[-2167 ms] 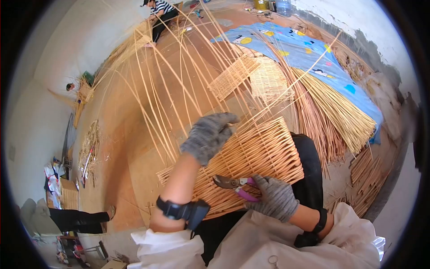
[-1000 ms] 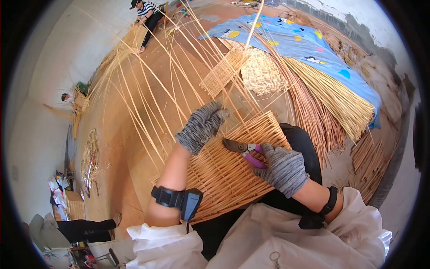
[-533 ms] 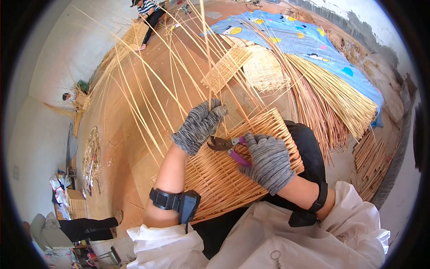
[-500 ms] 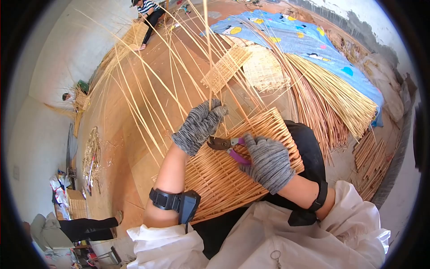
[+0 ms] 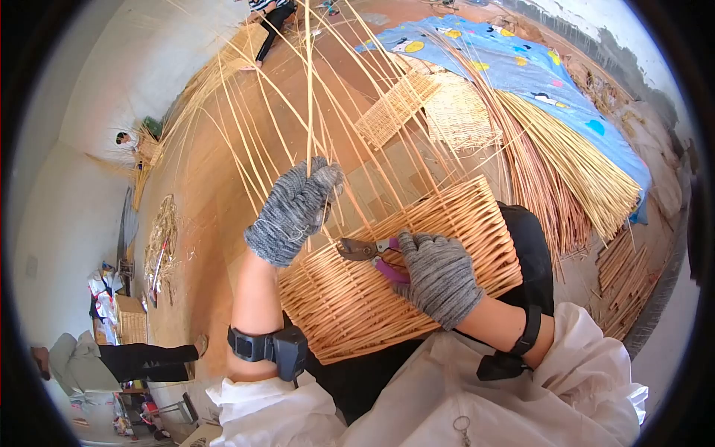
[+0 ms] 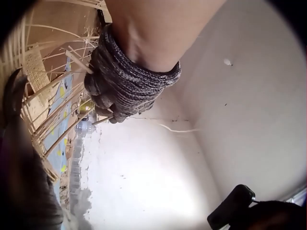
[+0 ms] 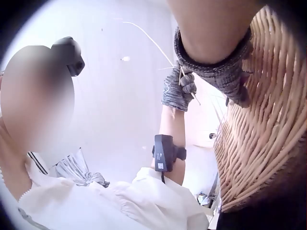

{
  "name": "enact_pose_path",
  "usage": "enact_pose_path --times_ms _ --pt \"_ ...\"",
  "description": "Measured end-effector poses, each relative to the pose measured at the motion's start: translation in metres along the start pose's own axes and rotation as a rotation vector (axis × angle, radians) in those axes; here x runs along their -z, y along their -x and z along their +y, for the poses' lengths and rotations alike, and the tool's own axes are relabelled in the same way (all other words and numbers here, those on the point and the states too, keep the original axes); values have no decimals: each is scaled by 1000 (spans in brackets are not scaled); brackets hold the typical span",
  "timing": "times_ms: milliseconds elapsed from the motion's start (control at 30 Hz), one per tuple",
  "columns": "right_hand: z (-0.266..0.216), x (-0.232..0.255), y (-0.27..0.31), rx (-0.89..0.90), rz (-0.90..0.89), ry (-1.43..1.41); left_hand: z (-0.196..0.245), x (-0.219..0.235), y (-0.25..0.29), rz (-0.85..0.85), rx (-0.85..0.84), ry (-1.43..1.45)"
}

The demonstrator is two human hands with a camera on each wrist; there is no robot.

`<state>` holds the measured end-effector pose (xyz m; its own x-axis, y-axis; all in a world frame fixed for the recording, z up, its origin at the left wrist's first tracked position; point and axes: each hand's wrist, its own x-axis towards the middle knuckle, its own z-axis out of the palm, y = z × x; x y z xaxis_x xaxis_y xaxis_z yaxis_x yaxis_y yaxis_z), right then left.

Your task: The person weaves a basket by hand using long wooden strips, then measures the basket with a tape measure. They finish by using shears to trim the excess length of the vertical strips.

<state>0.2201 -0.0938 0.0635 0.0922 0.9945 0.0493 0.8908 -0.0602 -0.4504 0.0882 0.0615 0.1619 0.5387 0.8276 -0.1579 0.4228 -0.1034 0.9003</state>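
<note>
A woven wicker panel [image 5: 402, 276] lies across the lap, long upright rods rising from its far edge. The gloved left hand [image 5: 294, 211] grips a pale rod [image 5: 309, 89] above the panel's far left corner; the left wrist view shows the same hand [image 6: 122, 84] curled round rod ends. The gloved right hand [image 5: 439, 279] holds pruning shears with purple handles [image 5: 391, 270] over the panel, their dark blades [image 5: 356, 249] just below the left hand. In the right wrist view the right hand [image 7: 220, 79] is beside the panel [image 7: 264, 115]; its shears are hidden there.
Beyond the panel lie smaller woven pieces [image 5: 458, 112], bundled rods [image 5: 573, 164] and a blue patterned cloth [image 5: 514, 67]. Cut rods [image 5: 625, 279] lie at the right. One person [image 5: 272, 22] sits at the top; another [image 5: 82, 361] is at lower left.
The left hand has moved left with its rod, and the shears have followed slightly left. The panel now shows more fully, and the whole head view has shifted.
</note>
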Motion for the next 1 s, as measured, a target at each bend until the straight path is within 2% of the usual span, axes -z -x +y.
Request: enact_pose_path --times_ms 67,167,200,300,367,433,500,533,767,867,933,967,1000 --pt "-2 4 1 -48 -135 -112 9 0 13 77 -6 53" --pt "4 13 -1 -93 -260 -271 0 41 36 115 -122 -239" --pt "12 7 -2 -89 -259 -371 -8 41 43 121 -188 -184" --pt "15 14 -15 -471 -642 -1128 -73 33 44 289 -160 -317" --pt "14 14 -24 -513 -729 -1323 -138 32 33 288 -70 -305" --pt "10 19 -32 -550 -789 -1414 -130 25 32 285 12 -280" --pt "10 15 -41 -575 -868 -1418 -109 21 38 278 89 -243" --pt "9 17 -44 -569 -883 -1442 -107 22 36 306 63 -414" --pt "4 22 -60 -593 -994 -1606 -122 20 35 382 -29 -237" --pt "-3 18 -68 -615 -944 -1610 -123 22 39 319 -66 -202" --pt "-1 -1 -63 -532 -919 -1612 -113 28 46 208 -75 -421" --pt "4 -5 -59 -501 -892 -1603 -111 28 45 149 -93 -518" --pt "-4 30 -43 -480 -845 -1288 -121 26 43 193 -37 -217"
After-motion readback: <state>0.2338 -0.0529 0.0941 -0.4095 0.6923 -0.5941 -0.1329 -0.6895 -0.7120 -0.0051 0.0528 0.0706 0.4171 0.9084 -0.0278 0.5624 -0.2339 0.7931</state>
